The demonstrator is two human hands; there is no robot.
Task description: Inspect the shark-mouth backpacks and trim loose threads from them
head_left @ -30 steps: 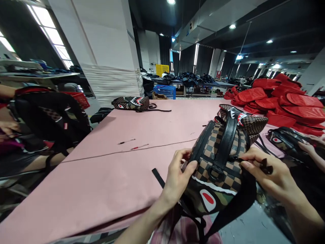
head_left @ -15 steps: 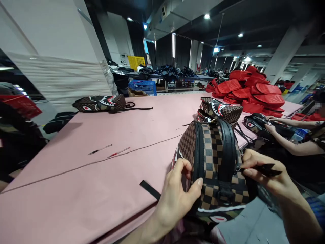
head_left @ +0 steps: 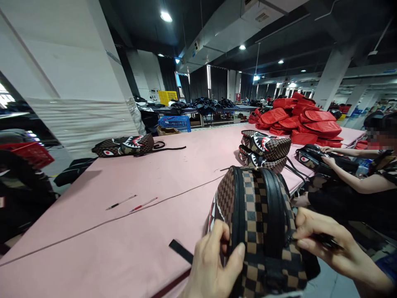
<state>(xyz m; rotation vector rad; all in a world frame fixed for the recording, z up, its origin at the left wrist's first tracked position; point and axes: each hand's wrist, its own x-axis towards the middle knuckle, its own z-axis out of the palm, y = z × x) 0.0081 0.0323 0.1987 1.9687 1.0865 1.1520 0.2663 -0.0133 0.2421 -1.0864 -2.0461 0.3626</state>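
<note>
A brown-and-black checkered backpack stands at the near table edge, its black carry handle and zippers facing me. My left hand grips its left side, thumb on the front panel and fingers curled at the zipper edge. On the other side, my right hand pinches at the black zipper with thumb and forefinger, seemingly on the zipper pull, which is blurred. A dark, pointed object lies within the right palm, mostly hidden; its kind cannot be made out.
Two stacked shark-face bags lie behind the backpack; another bag is at the far left. Two pens and a cord rest on the pink table. Red bags are piled behind. A co-worker's arms handle a bag at right.
The view has tilted up, so the table and bags appear lower. Both hands stay on the backpack, and the dark object in my right hand shows less than before.
</note>
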